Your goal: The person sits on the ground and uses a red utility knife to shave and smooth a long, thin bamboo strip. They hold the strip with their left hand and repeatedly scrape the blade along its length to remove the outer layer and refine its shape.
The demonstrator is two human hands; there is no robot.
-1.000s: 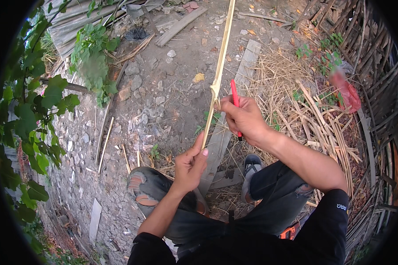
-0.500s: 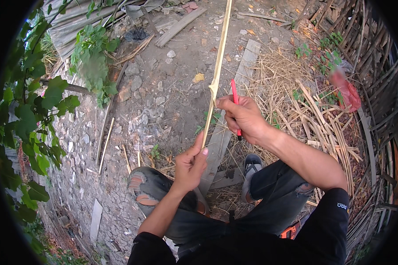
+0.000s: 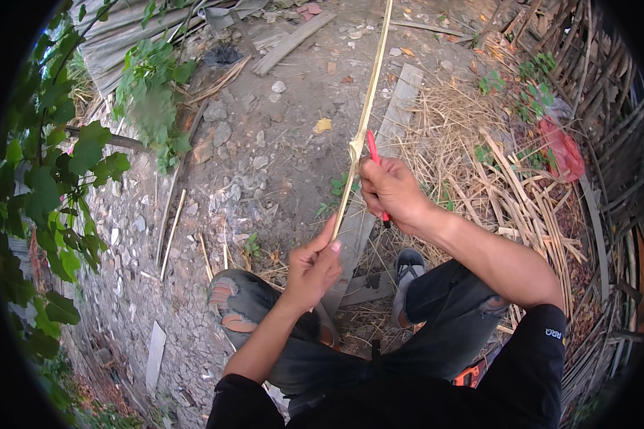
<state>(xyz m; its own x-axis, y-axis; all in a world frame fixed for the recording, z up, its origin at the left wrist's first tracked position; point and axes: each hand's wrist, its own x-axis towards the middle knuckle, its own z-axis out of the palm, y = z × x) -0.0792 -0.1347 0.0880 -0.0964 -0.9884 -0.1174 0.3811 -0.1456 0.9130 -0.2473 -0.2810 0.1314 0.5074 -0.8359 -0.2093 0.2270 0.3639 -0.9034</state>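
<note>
A long, pale strip of split bamboo [image 3: 376, 75] runs from my left hand [image 3: 311, 272] up past the top edge. My left thumb and fingers pinch its near end above my left knee. Partway along the strip, a knobby bulge [image 3: 355, 147] with a curled bit stands out. My right hand [image 3: 393, 191] is closed around a slim red stick-like tool [image 3: 373, 146] with a black lower end; its exact kind is unclear. The right fingertips lie beside the strip just below the bulge, and I cannot tell whether they touch it.
Between my feet and beyond lies a grey plank [image 3: 401, 100]. Bamboo shavings [image 3: 454, 121] and split strips [image 3: 529, 193] cover the ground at right, near a red plastic bag [image 3: 562, 150] and a stick fence [image 3: 608, 93]. Leafy vines [image 3: 46, 193] hang at left. An orange-black object [image 3: 469, 375] sits by my right thigh.
The bamboo strip has swung rightward at its far end, and its bulge sits a little lower and to the right. My left hand has shifted slightly right; the red tool leans more.
</note>
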